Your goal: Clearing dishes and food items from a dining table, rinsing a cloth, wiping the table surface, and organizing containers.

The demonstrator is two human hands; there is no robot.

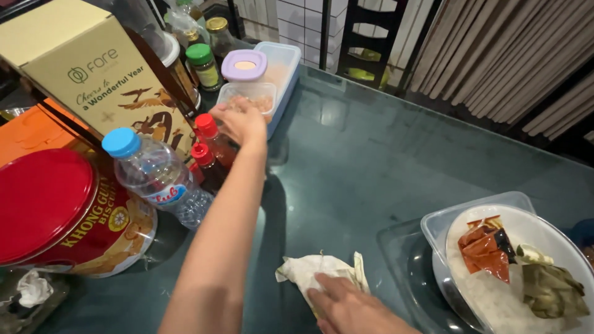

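Left hand (pixel 242 122): stretched forward across the bench (pixel 371 161), laid on the near edge of a small clear lidded tub (pixel 247 98); fingers curl over it, though the back of the hand hides whether they actually grip.

Right hand (pixel 349 306): low in view, palm down, fingers spread flat and pressing on a crumpled pale cloth (pixel 312 270); nothing clasped.

Small clear lidded tub: far left part of the bench, pale contents inside, touching a longer clear container (pixel 286 68) behind it.

Jar with lilac lid (pixel 245 65): just behind the tub, upright.

Two red-capped sauce bottles (pixel 207 145): upright, just beside the left wrist.

Water bottle with blue cap (pixel 154 176): tilted, leaning by a round tin with a red lid (pixel 43 204).

Tan cardboard box (pixel 93 68): behind the bottles, tilted.

Green-lidded jar (pixel 201 62): upright, near the box.

Clear tray (pixel 476 210): right of the cloth, well apart from the left hand, holding a white bowl (pixel 532 222) of rice, a reddish wrapper and a greenish leaf parcel.
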